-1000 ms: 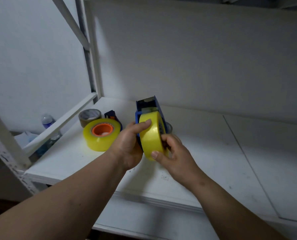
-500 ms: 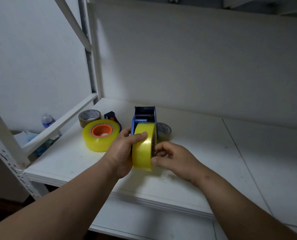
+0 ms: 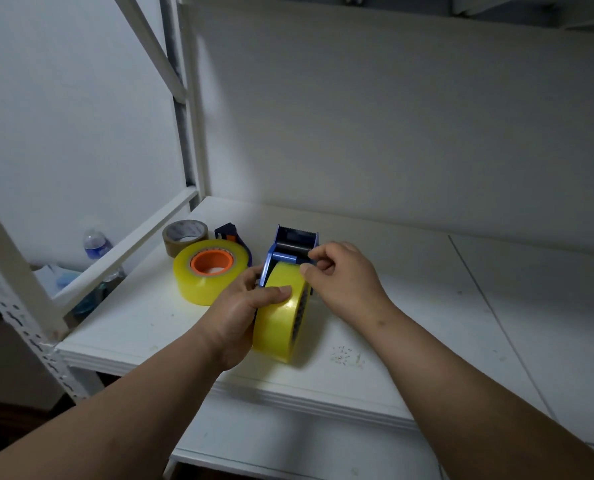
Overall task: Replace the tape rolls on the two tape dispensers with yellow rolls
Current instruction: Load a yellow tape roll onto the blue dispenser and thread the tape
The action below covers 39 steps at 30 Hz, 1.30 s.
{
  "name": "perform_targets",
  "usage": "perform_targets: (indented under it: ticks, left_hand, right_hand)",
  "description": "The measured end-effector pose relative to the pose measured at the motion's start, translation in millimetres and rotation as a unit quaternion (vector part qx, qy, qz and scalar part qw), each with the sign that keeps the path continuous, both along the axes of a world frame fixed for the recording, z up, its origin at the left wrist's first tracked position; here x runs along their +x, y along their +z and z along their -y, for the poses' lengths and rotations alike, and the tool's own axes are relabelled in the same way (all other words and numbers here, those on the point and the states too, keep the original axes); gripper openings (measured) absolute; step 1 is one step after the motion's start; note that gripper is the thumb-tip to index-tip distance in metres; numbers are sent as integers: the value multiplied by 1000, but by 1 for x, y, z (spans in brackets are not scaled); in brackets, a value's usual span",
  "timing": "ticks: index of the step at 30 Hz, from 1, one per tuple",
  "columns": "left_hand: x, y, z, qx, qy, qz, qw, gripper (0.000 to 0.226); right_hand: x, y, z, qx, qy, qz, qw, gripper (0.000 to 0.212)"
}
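Yellow roll (image 3: 281, 317) upright, edge toward camera

A white shelf board (image 3: 410, 306) is carrying everything here, its front edge running below both forearms and a seam crossing it off to the right of the right hand (image 3: 344, 278). Just left of the left hand (image 3: 240, 317), a yellow tape roll with an orange core (image 3: 209, 270) is lying flat on the board. Beyond that roll, a brown tape roll (image 3: 184, 235) is sitting flat, and a second blue dispenser (image 3: 233, 237) is showing partly behind it. Between the hands, the blue dispenser with its upright yellow roll (image 3: 281, 317) is resting on the board. Small specks of debris (image 3: 344, 355) are lying below the right wrist.
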<state>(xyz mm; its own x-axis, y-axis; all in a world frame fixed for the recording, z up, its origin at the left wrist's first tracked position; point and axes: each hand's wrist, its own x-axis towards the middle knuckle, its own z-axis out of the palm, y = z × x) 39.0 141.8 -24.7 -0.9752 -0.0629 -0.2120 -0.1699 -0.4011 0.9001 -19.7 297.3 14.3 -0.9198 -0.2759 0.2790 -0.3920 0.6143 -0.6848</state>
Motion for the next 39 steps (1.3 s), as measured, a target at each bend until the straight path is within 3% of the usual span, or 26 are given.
perform_targets:
  ticks: [7, 11, 16, 25, 31, 36, 39]
  left_hand:
    - [-1, -1, 39, -2, -64, -11, 998, 59]
    - [-3, -1, 51, -5, -104, -18, 994, 50]
    - [1, 2, 53, -19, -139, -15, 990, 67]
    - [0, 5, 50, -28, -153, 12, 988, 77]
    - [1, 2, 40, 7, -82, 33, 996, 49]
    - [3, -2, 29, 6, -5, 33, 999, 57]
    - [3, -2, 26, -3, 12, 28, 1000, 50]
  right_hand:
    - [5, 11, 38, 29, -25, 90, 995, 2]
    - [10, 20, 54, 19, -69, 113, 991, 12]
    - [16, 20, 57, 101, -125, 76, 984, 17]
    - [32, 6, 56, 38, -130, 28, 990, 24]
    - [30, -3, 53, 40, -122, -29, 991, 29]
    - [26, -6, 50, 29, -113, -41, 992, 29]
    - [23, -8, 49, 24, -115, -40, 992, 28]
